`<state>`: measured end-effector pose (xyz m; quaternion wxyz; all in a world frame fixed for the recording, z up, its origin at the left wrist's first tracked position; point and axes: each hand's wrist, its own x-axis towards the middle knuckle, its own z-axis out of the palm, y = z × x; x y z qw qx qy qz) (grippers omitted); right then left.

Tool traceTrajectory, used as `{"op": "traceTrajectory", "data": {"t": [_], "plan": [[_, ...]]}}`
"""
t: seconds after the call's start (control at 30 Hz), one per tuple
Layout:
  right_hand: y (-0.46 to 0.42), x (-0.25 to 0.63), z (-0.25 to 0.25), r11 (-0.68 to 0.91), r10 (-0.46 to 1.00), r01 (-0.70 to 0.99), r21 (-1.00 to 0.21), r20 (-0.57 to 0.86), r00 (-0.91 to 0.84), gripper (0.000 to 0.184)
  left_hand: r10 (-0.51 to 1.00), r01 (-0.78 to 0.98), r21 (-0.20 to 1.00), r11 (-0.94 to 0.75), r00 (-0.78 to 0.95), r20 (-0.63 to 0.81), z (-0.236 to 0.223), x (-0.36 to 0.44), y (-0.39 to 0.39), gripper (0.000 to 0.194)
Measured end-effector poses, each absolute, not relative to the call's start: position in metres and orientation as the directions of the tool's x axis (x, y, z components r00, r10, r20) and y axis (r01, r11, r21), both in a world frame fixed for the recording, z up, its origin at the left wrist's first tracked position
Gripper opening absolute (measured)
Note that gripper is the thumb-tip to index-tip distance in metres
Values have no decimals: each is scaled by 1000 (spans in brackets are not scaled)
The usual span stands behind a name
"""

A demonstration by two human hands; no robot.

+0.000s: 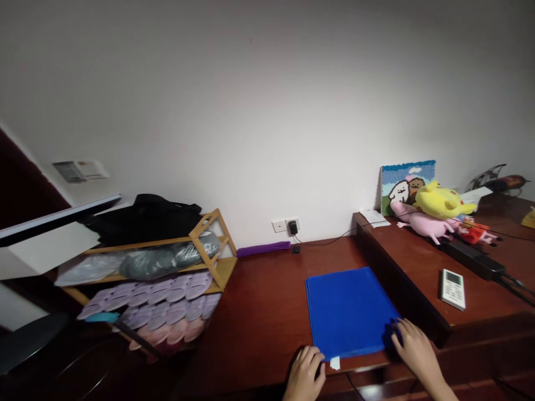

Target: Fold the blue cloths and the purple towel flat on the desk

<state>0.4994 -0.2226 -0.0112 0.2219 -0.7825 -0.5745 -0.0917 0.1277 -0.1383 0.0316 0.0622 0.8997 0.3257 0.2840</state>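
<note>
A flat, squarish folded blue cloth [351,312] lies on the dark red wooden table, a small white tag [335,363] at its near edge. By its near left corner is my left hand [307,370], palm down, its fingers slightly bent and resting on the cloth's corner and the tabletop. My right hand [412,345] touches the near right corner, with thumb and fingers apart and the cloth's edge showing between them. The undersides of both hands are hidden.
On the raised surface at right are a white remote control [452,288], a black power adapter [474,259] and plush toys [443,201]. A wooden rack [225,273] with slippers stands left. A purple roll [263,249] lies along the wall below a plugged-in charger [293,227].
</note>
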Motion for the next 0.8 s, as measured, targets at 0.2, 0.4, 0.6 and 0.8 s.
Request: {"op": "traceTrajectory", "data": {"t": [0.2,0.4,0.6,0.8], "plan": [[-163,394,8,-260,914,929,-265,242,325,53,730,703,289,-650,471,495,20,52,-92,27],[-139,340,-27,-295,935,926,-236,129,331,63,851,915,186,-357,236,470,-10,-77,-13,41],[-73,373,-37,-308,932,928,-208,130,339,66,924,974,107,-198,149,352,-15,-121,20,51],[28,418,-12,-325,946,932,-158,-48,321,68,924,975,105,-197,149,351,-12,-116,13,49]]}}
